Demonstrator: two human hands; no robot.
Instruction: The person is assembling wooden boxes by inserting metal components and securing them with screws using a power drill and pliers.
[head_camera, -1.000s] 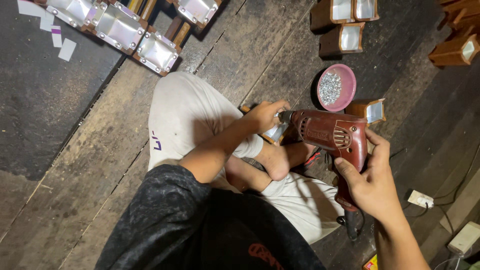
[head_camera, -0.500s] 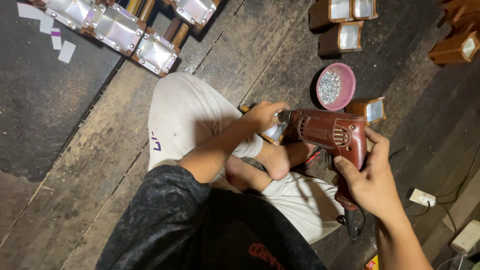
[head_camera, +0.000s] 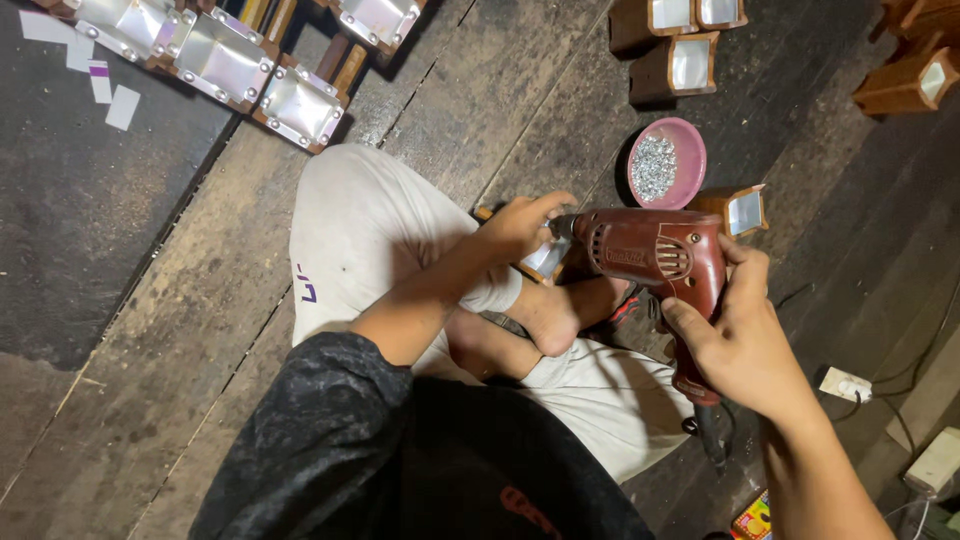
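1. The person sits cross-legged on a dark wooden plank floor (head_camera: 180, 300), seen from above, with pale trousers and a black shirt.
2. The right hand (head_camera: 740, 340) has its grip clenched around the handle of a dark red electric drill (head_camera: 655, 255); the fingers wrap the handle and the thumb lies along its side.
3. The drill lies roughly level, its nose pointing toward the left hand (head_camera: 520, 225), its cord trailing down past the right wrist.
4. The left hand's grip is closed over a small wooden box with a shiny metal face (head_camera: 540, 262), held just at the drill's nose; the hand hides most of it, so how the fingers sit on it cannot be told.
5. That box rests over the crossed legs, just beside a bare foot, and touches or nearly touches the drill's tip; which one cannot be told.
6. Just beyond the drill, a round pink bowl (head_camera: 667, 163) holds a heap of small silvery pieces, too small to tell apart.
7. A second wooden box with a reflective face (head_camera: 740, 208) stands just beside the bowl, close above the drill body.
8. Farther beyond the bowl lie more wooden boxes with reflective faces (head_camera: 680, 62).
9. Well apart from the drill, past the left knee, a row of metal-faced boxes (head_camera: 225, 62) lies side by side, with scraps of white paper (head_camera: 110, 95) near them.
10. Beyond the right wrist, a white plug socket (head_camera: 845, 383) with a wire sits on the floor.
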